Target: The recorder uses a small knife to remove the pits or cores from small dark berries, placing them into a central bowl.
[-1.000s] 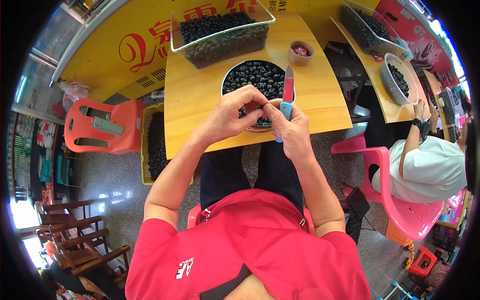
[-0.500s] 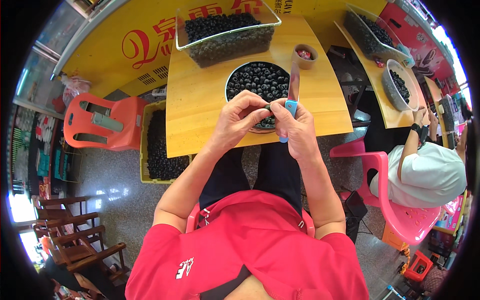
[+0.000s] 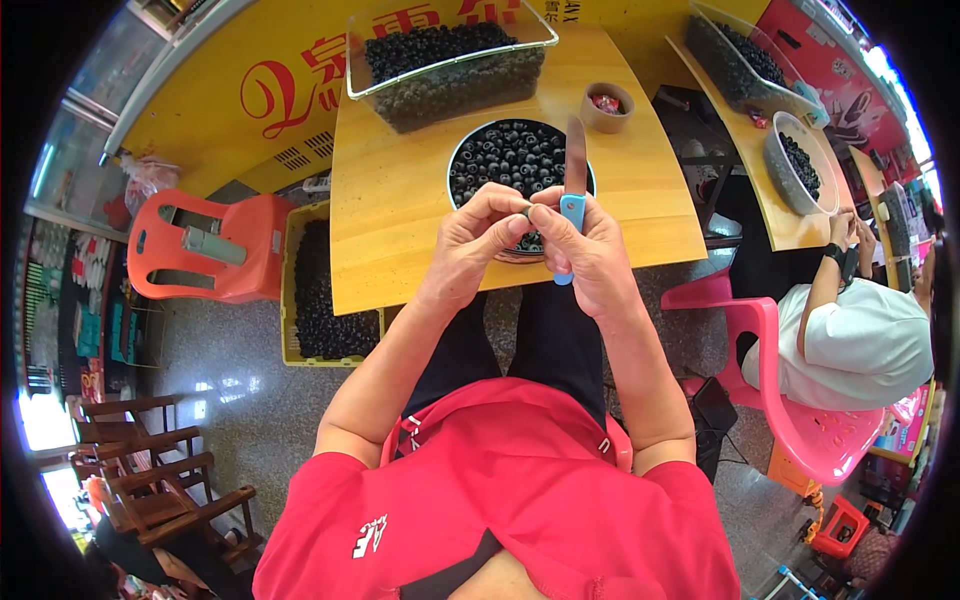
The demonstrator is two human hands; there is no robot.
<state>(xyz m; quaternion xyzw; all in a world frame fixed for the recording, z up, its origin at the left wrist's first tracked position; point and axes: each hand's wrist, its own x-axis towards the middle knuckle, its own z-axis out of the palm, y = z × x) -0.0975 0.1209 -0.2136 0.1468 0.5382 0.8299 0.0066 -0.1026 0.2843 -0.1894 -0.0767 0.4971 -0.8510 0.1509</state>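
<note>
My left hand [image 3: 478, 238] and my right hand [image 3: 583, 250] meet over the near edge of a wooden table [image 3: 400, 220]. Between the fingertips of both hands sits a small dark round fruit [image 3: 527, 210]. My right hand also grips a knife with a blue handle [image 3: 572, 212], its blade [image 3: 576, 155] pointing away from me. Just behind my hands stands a round bowl [image 3: 515, 155] full of the same dark fruits.
A clear bin [image 3: 445, 60] of dark fruits stands at the table's far edge, a small brown cup [image 3: 606, 106] to its right. A yellow crate [image 3: 320, 290] of fruits and an orange chair [image 3: 205, 245] stand left. Another person [image 3: 860, 330] sits on a pink chair [image 3: 790, 420] at the right table.
My hands stayed together above the bowl's near rim and drew slightly closer to me. The knife blade still points away.
</note>
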